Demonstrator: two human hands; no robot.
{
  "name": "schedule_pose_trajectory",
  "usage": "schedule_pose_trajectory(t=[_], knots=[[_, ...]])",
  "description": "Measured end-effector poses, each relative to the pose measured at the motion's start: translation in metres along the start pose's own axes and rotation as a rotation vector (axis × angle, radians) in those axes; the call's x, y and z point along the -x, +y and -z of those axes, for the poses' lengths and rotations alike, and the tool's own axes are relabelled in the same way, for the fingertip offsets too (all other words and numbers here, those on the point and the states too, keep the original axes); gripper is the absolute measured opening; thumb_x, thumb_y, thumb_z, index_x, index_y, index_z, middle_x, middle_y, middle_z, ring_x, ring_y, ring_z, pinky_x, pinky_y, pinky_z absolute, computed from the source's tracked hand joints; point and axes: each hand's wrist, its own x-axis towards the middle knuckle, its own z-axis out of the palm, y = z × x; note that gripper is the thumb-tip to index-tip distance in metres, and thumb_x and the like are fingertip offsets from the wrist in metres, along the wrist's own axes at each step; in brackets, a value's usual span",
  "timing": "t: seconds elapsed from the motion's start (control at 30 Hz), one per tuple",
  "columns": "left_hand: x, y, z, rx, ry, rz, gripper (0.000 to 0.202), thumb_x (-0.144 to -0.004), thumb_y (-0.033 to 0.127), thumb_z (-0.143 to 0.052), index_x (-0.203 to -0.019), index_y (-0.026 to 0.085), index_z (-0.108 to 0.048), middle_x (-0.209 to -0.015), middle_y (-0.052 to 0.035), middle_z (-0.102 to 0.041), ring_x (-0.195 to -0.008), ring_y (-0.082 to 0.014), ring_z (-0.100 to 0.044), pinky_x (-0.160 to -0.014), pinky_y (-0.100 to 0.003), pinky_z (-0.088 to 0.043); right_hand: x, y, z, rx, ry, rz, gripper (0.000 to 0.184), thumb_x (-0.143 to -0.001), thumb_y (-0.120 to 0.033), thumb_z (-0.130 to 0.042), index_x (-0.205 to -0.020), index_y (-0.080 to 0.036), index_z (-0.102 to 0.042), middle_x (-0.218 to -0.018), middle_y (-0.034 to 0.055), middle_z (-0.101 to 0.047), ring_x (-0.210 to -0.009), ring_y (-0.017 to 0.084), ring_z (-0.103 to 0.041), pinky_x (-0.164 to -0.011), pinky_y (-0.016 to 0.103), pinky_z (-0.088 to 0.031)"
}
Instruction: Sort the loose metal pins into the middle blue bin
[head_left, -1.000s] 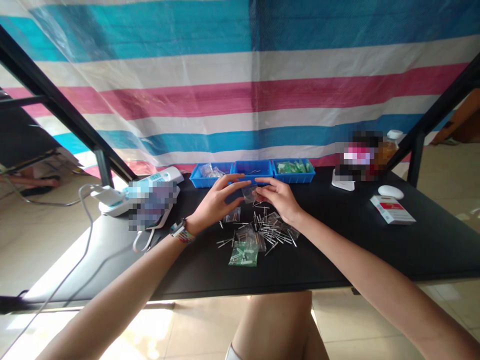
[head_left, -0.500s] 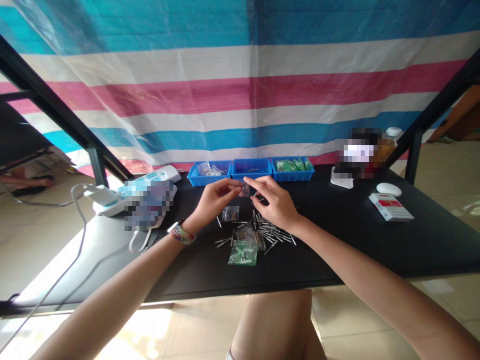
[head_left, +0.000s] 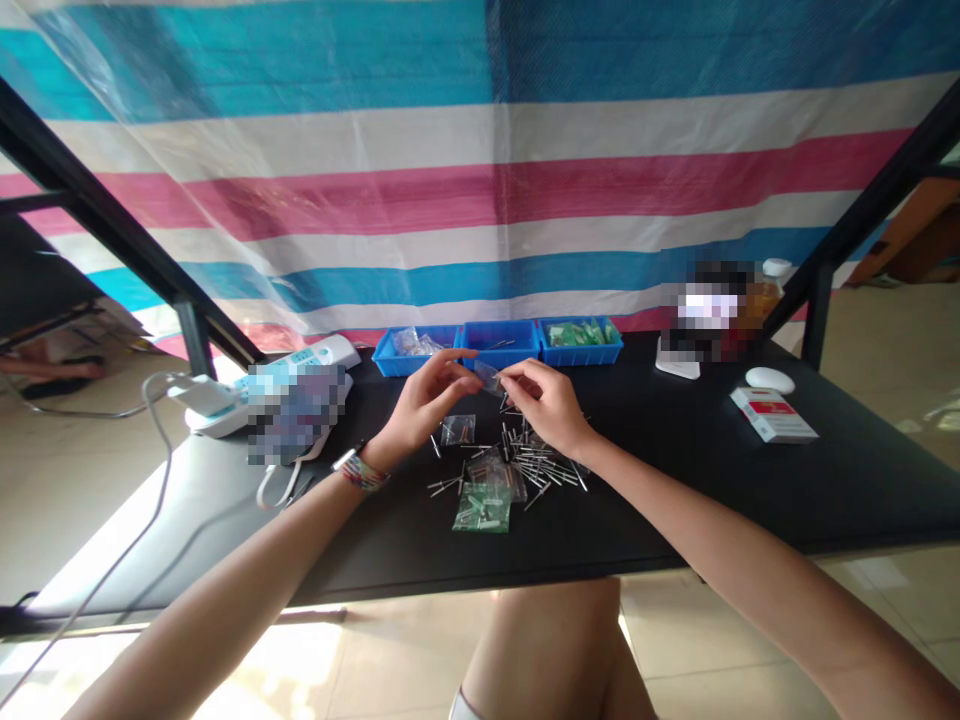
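Before 3 blue bins (head_left: 501, 357), right hand (head_left: 548, 405) pinches 1 bag (head_left: 487, 375); left hand (head_left: 421, 402), fingers apart.

The right hand (head_left: 546, 405) hides part of the heap of thin silver metal pins (head_left: 536, 466) at its six o'clock; any contents of the small clear plastic bag (head_left: 487, 376) are too small to tell. Pixelation masks a flat object (head_left: 296, 412) at nine o'clock and partly covers an amber, white-capped bottle (head_left: 777, 268) past two.
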Motion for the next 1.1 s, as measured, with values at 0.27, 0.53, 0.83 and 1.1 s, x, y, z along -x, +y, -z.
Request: schedule_pose_trajectory(t=[0.27,0.53,0.83,1.1], knots=[[0.001,-0.003,0.011,-0.604,-0.023,-0.4,0.033,-0.101,0.018,-0.064,-0.13,0.031,-0.075,-0.143,-0.0093,-0.066,-0.125,-0.0282,-0.062,-0.109,-0.051,-0.052,-0.004,0.006,-0.001,-0.443,-0.078,-0.394,0.043,-0.081,-0.06,-0.082,-0.088,-0.018,-0.075,-0.068,0.0011,-0.069,-0.057,0.015,-0.061,-0.055,0.028,-0.051],[-0.007,-0.014,0.018,-0.315,0.283,0.017,0.025,-0.098,0.031,-0.064,-0.113,0.022,-0.081,-0.104,-0.0061,-0.081,-0.095,-0.0224,-0.073,-0.09,-0.035,-0.057,0.009,-0.011,-0.002,0.135,-0.363,0.161,0.022,-0.102,-0.027,-0.063,-0.112,-0.023,-0.083,-0.116,0.0098,-0.078,-0.108,0.024,-0.072,-0.098,0.044,-0.058],[-0.019,-0.048,0.049,0.136,0.58,0.399,0.036,-0.08,0.04,-0.078,-0.104,0.013,-0.074,-0.087,-0.0071,-0.078,-0.072,-0.0151,-0.07,-0.064,-0.024,-0.052,0.018,-0.008,-0.007,0.513,-0.57,0.37,0.024,-0.102,-0.033,-0.069,-0.116,-0.02,-0.083,-0.127,0.0128,-0.075,-0.124,0.03,-0.063,-0.109,0.052,-0.052],[-0.019,-0.043,0.047,0.157,0.501,0.462,0.053,-0.079,0.041,-0.083,-0.122,0.013,-0.069,-0.091,-0.0085,-0.081,-0.072,-0.016,-0.071,-0.062,-0.024,-0.053,0.013,-0.005,-0.006,0.536,-0.465,0.36,0.02,-0.103,-0.026,-0.066,-0.116,-0.018,-0.079,-0.118,0.0117,-0.079,-0.115,0.026,-0.07,-0.105,0.046,-0.053]])
